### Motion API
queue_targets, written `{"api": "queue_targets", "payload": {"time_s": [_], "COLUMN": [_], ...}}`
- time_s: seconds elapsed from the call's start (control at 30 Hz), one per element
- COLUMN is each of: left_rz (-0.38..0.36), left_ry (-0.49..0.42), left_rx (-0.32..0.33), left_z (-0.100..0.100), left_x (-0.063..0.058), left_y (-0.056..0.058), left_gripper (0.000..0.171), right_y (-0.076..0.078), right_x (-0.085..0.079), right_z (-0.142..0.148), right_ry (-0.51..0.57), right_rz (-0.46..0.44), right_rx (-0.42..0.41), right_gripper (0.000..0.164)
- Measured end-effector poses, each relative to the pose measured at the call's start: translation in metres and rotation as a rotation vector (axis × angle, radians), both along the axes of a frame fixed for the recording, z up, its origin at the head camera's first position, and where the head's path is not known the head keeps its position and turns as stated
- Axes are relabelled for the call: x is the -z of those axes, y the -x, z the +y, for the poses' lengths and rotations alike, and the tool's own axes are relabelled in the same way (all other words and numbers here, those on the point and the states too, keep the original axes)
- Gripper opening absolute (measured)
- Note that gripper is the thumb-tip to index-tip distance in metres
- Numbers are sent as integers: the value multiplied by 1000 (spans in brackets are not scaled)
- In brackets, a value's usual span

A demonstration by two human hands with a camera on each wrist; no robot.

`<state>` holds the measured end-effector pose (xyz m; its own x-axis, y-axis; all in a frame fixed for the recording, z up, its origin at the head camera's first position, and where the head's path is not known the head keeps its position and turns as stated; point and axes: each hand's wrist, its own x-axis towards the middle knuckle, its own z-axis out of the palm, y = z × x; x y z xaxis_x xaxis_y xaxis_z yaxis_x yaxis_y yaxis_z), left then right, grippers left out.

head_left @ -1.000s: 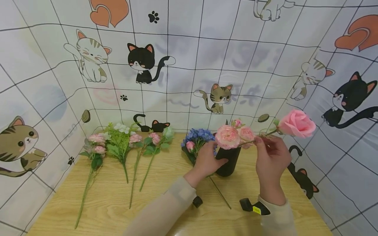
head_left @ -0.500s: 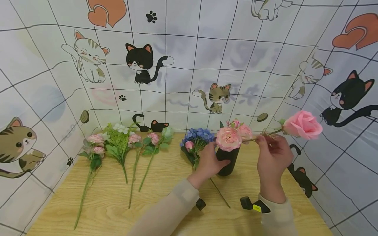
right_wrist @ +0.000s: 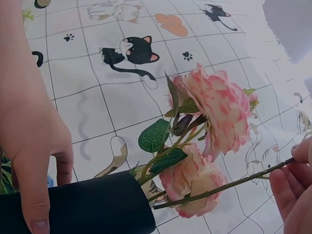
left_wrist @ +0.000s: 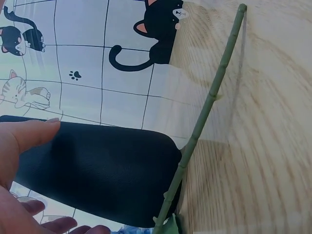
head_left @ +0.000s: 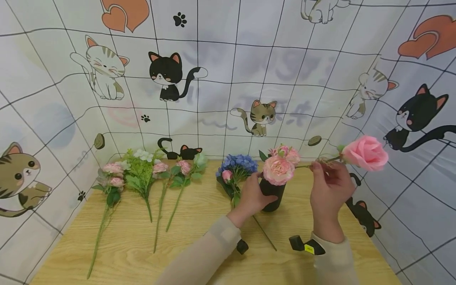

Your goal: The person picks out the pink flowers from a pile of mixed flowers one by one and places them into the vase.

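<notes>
My left hand (head_left: 251,196) grips a black vase (head_left: 273,200) from its left side, thumb and fingers around the wall. Pale pink ruffled flowers (head_left: 279,169) with green leaves stand in the vase mouth. My right hand (head_left: 331,190) pinches the stem of a large pink rose (head_left: 365,153), whose bloom points right. In the right wrist view, the bare lower end of the rose stem (right_wrist: 219,189) reaches the vase rim, overlapping the pale pink flowers. In the left wrist view, a loose green stem (left_wrist: 202,117) crosses in front of the vase base.
Blue hydrangea (head_left: 236,164) and a pink rosebud (head_left: 227,175) lie left of the vase, partly behind my left hand. Further left on the wooden table (head_left: 124,245) are pink flower sprays (head_left: 114,169), a green-white bunch (head_left: 140,174) and other stems. Cat-patterned cloth (head_left: 213,59) surrounds the table.
The rose in my right hand has shifted right and its bloom has dipped slightly. The pale pink flowers over the vase have turned a little. My left hand stays on the vase.
</notes>
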<state>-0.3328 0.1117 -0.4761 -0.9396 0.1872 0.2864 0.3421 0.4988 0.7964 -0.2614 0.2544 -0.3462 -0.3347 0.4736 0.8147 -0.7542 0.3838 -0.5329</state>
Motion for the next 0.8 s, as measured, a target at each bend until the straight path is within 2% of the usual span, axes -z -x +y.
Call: {"api": "queue_targets", "payload": {"time_s": [0.23, 0.8], "left_rz": [-11, -42], "left_ry": [16, -12], "left_rx": [-6, -10], "left_z": [4, 12], "left_x": [4, 9], "left_y": [5, 12], "left_gripper": [94, 97], "right_y": [14, 26], "right_x": [13, 26], "right_z": [7, 9], "right_ry": [1, -47], "right_rz": [-22, -135], "right_rx": [6, 55], "right_gripper": [14, 15]}}
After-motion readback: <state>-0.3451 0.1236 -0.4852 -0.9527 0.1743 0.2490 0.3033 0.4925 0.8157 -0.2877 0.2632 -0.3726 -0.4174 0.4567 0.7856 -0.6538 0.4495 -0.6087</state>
